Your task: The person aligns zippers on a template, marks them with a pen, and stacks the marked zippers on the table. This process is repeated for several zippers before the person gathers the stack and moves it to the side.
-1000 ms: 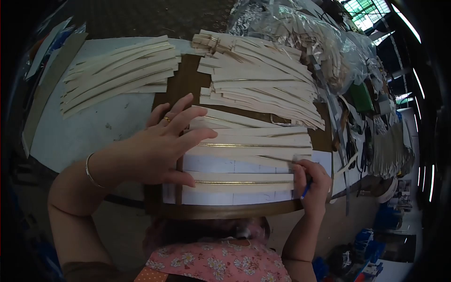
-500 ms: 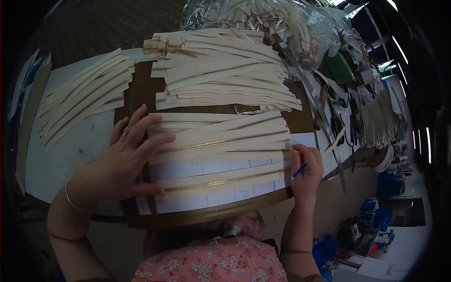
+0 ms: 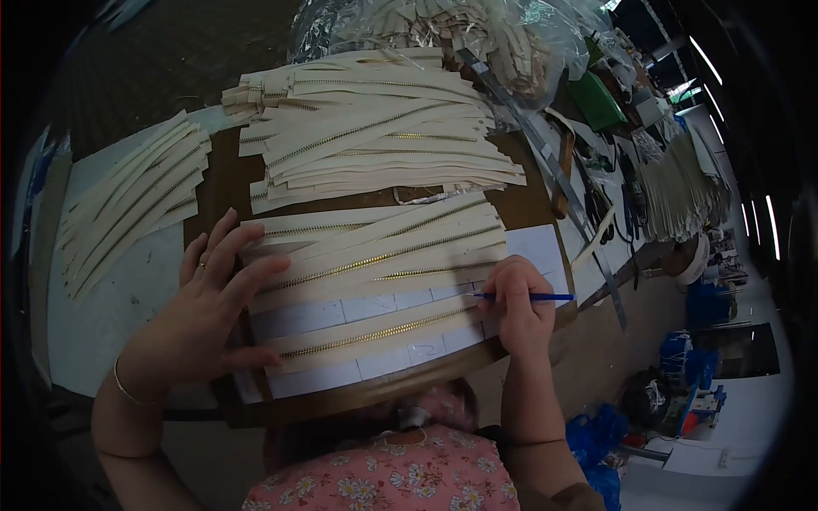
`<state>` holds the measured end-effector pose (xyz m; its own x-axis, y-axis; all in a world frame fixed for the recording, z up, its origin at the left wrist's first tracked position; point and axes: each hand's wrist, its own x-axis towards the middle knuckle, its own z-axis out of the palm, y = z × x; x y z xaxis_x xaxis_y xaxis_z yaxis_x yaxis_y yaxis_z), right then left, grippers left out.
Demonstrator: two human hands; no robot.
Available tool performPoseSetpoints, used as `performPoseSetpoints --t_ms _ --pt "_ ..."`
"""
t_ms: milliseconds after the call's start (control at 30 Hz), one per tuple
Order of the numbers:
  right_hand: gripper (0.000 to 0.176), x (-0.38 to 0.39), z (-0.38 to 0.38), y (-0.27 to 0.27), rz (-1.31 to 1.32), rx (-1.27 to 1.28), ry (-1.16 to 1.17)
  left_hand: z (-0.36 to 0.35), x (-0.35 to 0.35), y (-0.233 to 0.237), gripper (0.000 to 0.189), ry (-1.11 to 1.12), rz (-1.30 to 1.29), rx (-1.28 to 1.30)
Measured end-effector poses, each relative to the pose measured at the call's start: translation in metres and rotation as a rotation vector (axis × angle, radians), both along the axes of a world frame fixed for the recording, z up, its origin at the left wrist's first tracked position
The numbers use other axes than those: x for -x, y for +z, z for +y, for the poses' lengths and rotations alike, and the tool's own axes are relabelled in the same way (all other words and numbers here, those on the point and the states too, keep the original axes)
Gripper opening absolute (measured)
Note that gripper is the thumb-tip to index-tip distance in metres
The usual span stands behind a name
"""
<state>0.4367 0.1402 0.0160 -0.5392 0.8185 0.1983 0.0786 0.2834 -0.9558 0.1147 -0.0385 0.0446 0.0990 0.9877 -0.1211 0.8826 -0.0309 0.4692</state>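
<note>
My right hand (image 3: 521, 298) grips a blue pen (image 3: 550, 297), its tip pointing left over the right end of a cream zipper tape (image 3: 383, 335) with gold teeth. That tape lies alone across a white paper sheet (image 3: 443, 343) marked with pen lines. My left hand (image 3: 223, 294) is spread, its thumb at the left end of this tape and its fingers over the left ends of several more cream zipper tapes (image 3: 383, 243) just above it.
Behind lies a large pile of zipper tapes (image 3: 366, 136), with a smaller stack (image 3: 136, 200) on the left. A clear plastic bag (image 3: 511, 51) of tapes stands at the back. A metal ruler (image 3: 545, 153), scissors and a green box (image 3: 596, 100) are on the right.
My right hand has shifted left onto the zipper tape's end, and the pen now lies level with its tip leftward. The left hand keeps its place on the tapes. The view has turned slightly.
</note>
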Motion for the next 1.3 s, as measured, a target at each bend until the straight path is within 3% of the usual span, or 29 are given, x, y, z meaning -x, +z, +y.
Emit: performPoseSetpoints --t_ms 67,200,867,1300 --pt "0.042 -0.006 0.006 -0.005 -0.077 -0.178 -0.071 0.000 0.000 0.000 0.090 0.002 0.003 0.004" --pt "0.043 -0.012 0.007 -0.007 -0.064 -0.129 -0.164 0.000 0.000 0.000 0.091 0.008 0.001 0.009" --pt "0.044 -0.004 0.005 -0.005 -0.186 -0.233 -0.143 0.002 -0.002 0.002 0.091 0.023 -0.005 0.018" --pt "0.046 -0.007 0.003 -0.004 -0.096 -0.194 -0.216 0.002 -0.002 0.002 0.093 0.031 0.004 0.032"
